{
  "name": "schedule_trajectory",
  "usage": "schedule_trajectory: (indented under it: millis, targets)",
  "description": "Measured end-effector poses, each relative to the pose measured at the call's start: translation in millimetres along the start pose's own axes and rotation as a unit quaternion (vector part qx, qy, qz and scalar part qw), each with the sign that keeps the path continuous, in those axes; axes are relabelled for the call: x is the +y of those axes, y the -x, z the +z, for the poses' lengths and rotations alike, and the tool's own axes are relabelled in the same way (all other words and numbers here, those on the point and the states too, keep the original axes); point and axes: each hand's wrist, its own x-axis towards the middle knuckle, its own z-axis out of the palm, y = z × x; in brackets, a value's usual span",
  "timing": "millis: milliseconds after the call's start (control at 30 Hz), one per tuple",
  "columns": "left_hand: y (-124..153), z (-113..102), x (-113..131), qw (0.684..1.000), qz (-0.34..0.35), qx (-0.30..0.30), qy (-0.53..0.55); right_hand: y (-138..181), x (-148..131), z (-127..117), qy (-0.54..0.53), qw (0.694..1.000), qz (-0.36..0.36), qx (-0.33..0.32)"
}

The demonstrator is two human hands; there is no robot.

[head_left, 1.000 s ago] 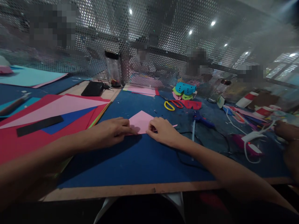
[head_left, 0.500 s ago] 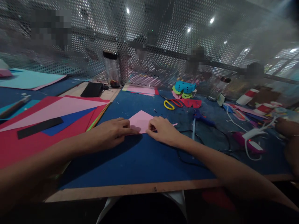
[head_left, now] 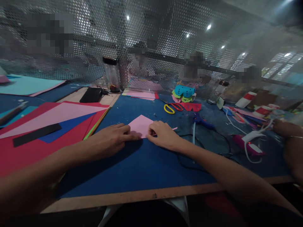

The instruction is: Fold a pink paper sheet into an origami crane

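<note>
A piece of pink paper [head_left: 141, 123] lies on the blue table mat with its pointed corner facing away from me. My left hand [head_left: 113, 138] holds down its left side, fingers bent and the index finger along the near edge. On the right, my right hand [head_left: 163, 134] is closed in a pinch at the near edge, its fingertips almost meeting the left ones. A thin pink strip [head_left: 175, 128] shows beyond the right hand. Both hands cover parts of the paper's edges.
Left lie red sheets [head_left: 71, 145] with pink, blue and black pieces. Behind are scissors [head_left: 169, 109], cut paper masks [head_left: 184, 91], a phone [head_left: 91, 95] and a jar [head_left: 111, 75]. Right are a blue glue gun [head_left: 203, 122], cords, a purple glue gun [head_left: 246, 145] and another person's hand [head_left: 281, 127].
The view has shifted slightly, so most things sit a little lower and further left. Both hands stay on the pink paper, with hardly any movement.
</note>
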Motion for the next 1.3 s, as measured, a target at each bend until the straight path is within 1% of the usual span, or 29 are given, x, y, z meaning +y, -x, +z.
schedule_trajectory:
  millis: [267,733,933,1133,1300]
  targets:
    - [-1.1,4.0,0.4,1.0,0.003,-0.008,-0.026,-0.4,-0.7,-0.4,0.009,1.0,0.003,-0.003]
    - [-4.2,3.7,9.2,0.997,0.003,-0.013,-0.078,-0.2,-0.7,1.7,0.008,1.0,-0.003,0.011]
    - [-3.9,3.9,11.4,0.995,-0.002,-0.014,-0.096,-0.7,-3.1,1.4,0.008,1.0,0.011,0.01]
    - [-4.4,3.3,10.7,0.995,-0.002,-0.012,-0.101,0.9,-2.3,-0.5,0.014,1.0,0.022,0.016]
    - [-3.4,1.5,11.2,0.997,-0.008,-0.007,-0.077,2.3,-0.6,-1.7,0.02,0.999,0.032,0.012]
